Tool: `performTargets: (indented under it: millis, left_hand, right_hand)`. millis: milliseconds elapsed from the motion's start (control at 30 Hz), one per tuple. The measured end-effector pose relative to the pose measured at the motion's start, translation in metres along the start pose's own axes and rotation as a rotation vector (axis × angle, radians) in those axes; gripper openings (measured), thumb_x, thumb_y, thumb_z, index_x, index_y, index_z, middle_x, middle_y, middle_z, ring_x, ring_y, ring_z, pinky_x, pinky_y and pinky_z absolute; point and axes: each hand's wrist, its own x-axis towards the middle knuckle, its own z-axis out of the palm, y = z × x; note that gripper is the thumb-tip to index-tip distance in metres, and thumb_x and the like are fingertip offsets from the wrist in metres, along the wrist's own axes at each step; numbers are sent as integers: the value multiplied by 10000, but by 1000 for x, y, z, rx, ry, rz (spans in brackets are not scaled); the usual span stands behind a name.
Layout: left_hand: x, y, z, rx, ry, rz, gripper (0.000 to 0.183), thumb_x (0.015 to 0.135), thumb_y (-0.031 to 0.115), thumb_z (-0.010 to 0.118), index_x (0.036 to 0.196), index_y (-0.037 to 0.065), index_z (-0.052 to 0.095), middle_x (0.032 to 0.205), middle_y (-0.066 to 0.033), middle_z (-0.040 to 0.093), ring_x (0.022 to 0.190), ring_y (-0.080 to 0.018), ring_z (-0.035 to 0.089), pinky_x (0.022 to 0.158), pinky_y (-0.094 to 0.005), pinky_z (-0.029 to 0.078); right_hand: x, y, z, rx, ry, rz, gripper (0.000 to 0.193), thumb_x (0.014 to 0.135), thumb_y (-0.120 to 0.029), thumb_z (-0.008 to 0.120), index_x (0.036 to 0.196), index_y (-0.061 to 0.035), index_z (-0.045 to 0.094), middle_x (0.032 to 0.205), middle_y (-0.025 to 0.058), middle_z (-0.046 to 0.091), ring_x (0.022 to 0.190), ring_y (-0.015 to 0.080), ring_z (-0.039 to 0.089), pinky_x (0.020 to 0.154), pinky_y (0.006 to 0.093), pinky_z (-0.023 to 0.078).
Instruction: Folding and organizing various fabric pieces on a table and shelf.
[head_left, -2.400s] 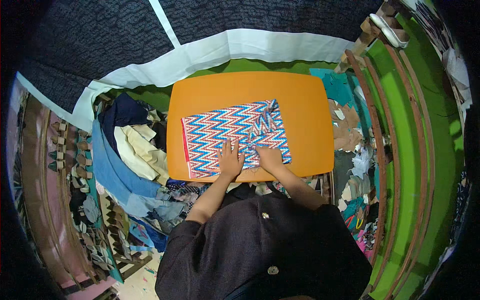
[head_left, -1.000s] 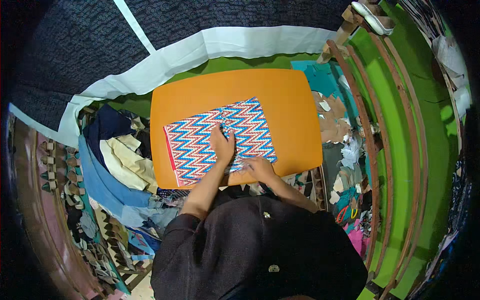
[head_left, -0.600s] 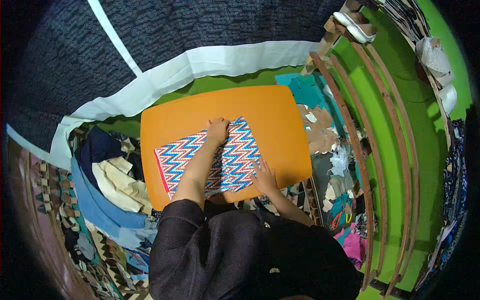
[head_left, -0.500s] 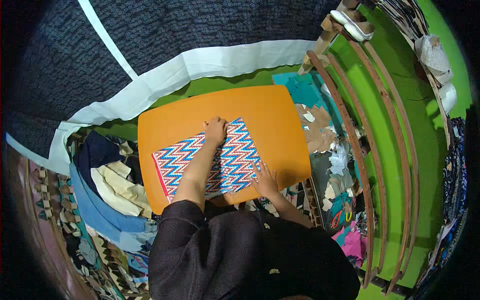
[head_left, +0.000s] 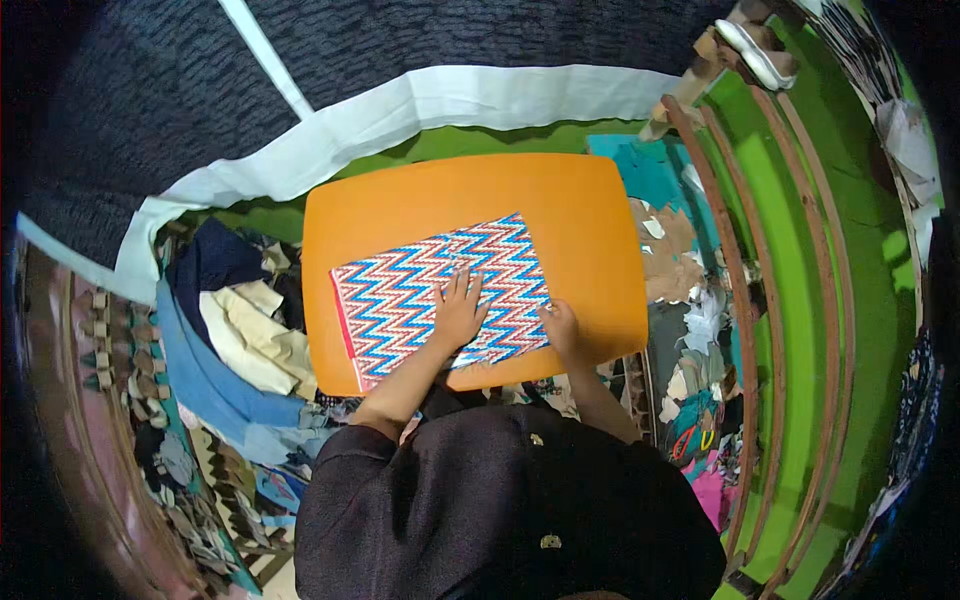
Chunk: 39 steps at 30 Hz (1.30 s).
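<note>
Orange tabletop (head_left: pixel 590 240) (zigzag cloth (head_left: pixel 405 300) on it), wooden rails (head_left: pixel 749 400) right

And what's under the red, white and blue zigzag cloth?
Orange rounded-corner table, visible past the zigzag cloth on its far and right sides; anything else underneath would be covered.

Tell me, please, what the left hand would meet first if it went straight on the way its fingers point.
The left hand would first meet more of the zigzag cloth beneath it, then probably the orange tabletop beyond its far edge, though depth is unclear.
</note>
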Motion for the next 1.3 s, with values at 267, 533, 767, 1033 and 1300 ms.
performTargets:
  millis: [267, 533, 767, 1033, 1300]
  left_hand:
    - [-5, 13, -13, -767, 52, -330, 373, 843, 321, 508, 1033, 6, 572, 996, -159, 583, 934, -287, 545, 802, -364, 415]
    - [-23, 31, -21, -1500, -108, -421, 571, 829, 433, 547, 1164, -16, 436, 1065, -91, 508, 982, -159, 478, 851, -301, 388]
    - [-48, 46, -11, -921, 84, -390, 445, 728, -26, 451, 1168, 17, 492, 1000, -236, 574, 953, -338, 560, 817, -370, 427]
    - [-46, 77, -11, -839, 9, -220, 525, 699, -54, 426, 1218, 19, 439, 993, -276, 548, 909, -393, 547, 774, -429, 430]
    - [-47, 89, -17, -807, -131, -180, 561, 734, -41, 367, 1285, 63, 368, 1001, -284, 541, 943, -402, 531, 800, -443, 415]
  right_hand:
    - [-8, -16, 27, 169, 35, -324, 232, 732, -23, 579, 958, -4, 527, 739, 21, 538, 638, 90, 482, 587, 253, 421]
    - [-28, -54, 53, 619, -450, -92, 385, 812, -74, 478, 1182, 27, 451, 982, 124, 563, 816, 160, 559, 721, 267, 445]
    - [0, -76, 45, 511, -461, 230, 580, 769, -348, 568, 1180, 33, 419, 1011, 179, 546, 953, 230, 551, 788, 320, 443]
    - [56, -94, 47, -369, -18, -425, 632, 614, -266, 694, 1143, -15, 456, 1007, 207, 581, 919, 339, 573, 808, 412, 439]
    - [122, -44, -3, -306, 78, -176, 283, 696, -267, 617, 753, 10, 615, 780, 223, 614, 740, 336, 602, 662, 394, 452]
